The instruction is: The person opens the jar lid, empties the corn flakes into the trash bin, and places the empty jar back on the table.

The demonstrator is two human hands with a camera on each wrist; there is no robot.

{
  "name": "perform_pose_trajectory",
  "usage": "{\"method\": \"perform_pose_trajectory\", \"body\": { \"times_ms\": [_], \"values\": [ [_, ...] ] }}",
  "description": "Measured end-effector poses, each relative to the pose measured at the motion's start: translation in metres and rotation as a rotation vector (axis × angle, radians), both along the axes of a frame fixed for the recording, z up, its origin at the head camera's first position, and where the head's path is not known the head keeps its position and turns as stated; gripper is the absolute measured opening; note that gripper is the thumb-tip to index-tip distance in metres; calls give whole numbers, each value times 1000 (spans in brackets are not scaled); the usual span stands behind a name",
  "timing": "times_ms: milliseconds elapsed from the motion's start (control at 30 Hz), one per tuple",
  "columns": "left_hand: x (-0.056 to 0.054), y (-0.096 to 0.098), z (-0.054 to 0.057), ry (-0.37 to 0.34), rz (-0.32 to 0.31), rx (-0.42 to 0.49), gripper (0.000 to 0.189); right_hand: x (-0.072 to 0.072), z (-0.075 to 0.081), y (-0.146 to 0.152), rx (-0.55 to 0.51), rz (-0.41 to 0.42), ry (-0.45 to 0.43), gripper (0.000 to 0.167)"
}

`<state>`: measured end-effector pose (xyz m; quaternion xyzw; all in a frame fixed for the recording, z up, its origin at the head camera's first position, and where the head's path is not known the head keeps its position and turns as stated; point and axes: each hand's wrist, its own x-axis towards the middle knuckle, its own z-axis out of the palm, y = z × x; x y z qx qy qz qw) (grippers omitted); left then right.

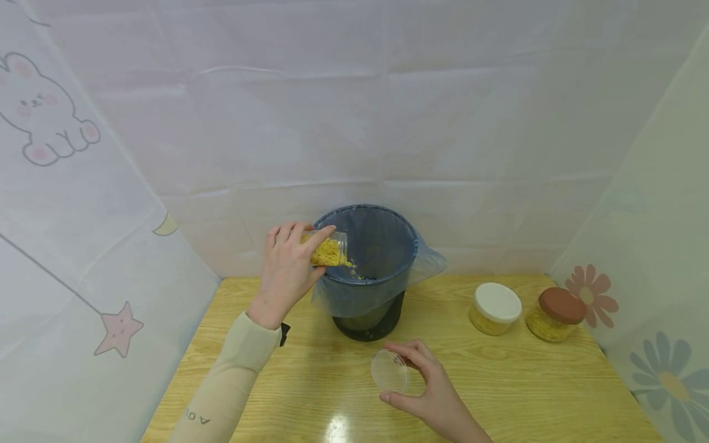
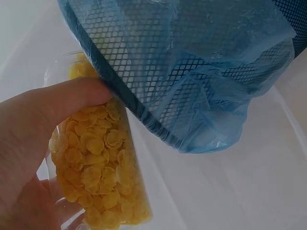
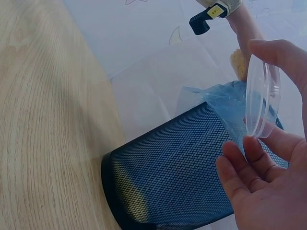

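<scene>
My left hand [image 1: 288,271] grips a clear plastic jar [image 2: 103,158] of yellow flakes, tipped on its side with its mouth over the rim of a mesh waste bin [image 3: 168,167]. Some flakes [image 1: 351,266] are spilling from the mouth into the bin. A translucent blue bag [image 1: 354,301] lines the bin and folds out over its rim. In front of the bin, my right hand [image 1: 429,391] pinches a clear round lid [image 1: 390,372] by its edge between thumb and fingers. The lid is tilted up, apart from the table.
On the right of the wooden table [image 1: 310,387] stand two closed jars of yellow flakes, one with a white lid [image 1: 498,302], the other with a brown lid [image 1: 562,305]. A pale sheet [image 1: 310,123] hangs behind the bin, and printed sheets flank both sides.
</scene>
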<state>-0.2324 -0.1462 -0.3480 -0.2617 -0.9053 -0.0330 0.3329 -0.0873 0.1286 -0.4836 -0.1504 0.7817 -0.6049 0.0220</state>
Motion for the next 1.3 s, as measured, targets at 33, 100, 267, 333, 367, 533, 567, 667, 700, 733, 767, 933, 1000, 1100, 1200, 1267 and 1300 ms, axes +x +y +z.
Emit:
{"method": "perform_pose_trajectory", "body": {
  "times_ms": [33, 100, 267, 333, 367, 533, 567, 667, 700, 733, 767, 933, 1000, 1100, 1200, 1267, 1300],
  "values": [
    [0, 0, 0, 1, -1, -1, 79, 0, 0, 0, -2, 1, 9, 63],
    [0, 0, 0, 3, -3, -2, 79, 0, -1, 0, -2, 0, 24, 63],
    [1, 0, 1, 0, -3, -7, 79, 0, 0, 0, 3, -2, 32, 63],
    [1, 1, 1, -2, 1, -11, 80, 0, 0, 0, 2, 0, 29, 63],
    [1, 1, 2, -5, 3, -14, 81, 0, 0, 0, 1, 0, 28, 63],
    [3, 3, 3, -9, 16, -32, 83, 1, 0, -1, 4, 1, 37, 63],
    [3, 3, 3, -10, 16, -33, 83, 1, 0, -1, 6, 1, 41, 63],
    [3, 4, 4, -10, 16, -36, 83, 1, -1, -1, 6, 2, 48, 62],
    [3, 4, 4, -11, 16, -37, 83, 2, -1, -1, 4, 3, 48, 62],
    [3, 4, 4, -9, 18, -39, 83, 2, -1, -1, 3, 4, 47, 62],
    [3, 4, 4, -12, 18, -41, 83, 2, -1, -1, 2, 4, 44, 62],
    [3, 5, 3, -13, 25, -53, 83, 2, -1, -1, -1, 4, 26, 62],
    [3, 5, 3, -14, 24, -53, 82, 2, -2, -1, -5, 5, 12, 62],
    [3, 6, 3, -11, 21, -49, 83, 2, -2, -1, -9, 4, -6, 62],
    [3, 6, 2, -6, 20, -46, 83, 2, -2, -1, -9, 5, -10, 62],
    [3, 6, 2, -3, 18, -45, 83, 2, -2, -1, -9, 5, -10, 63],
    [2, 6, 2, 0, 19, -46, 83, 2, -2, -1, -7, 4, -6, 63]
  ]
}}
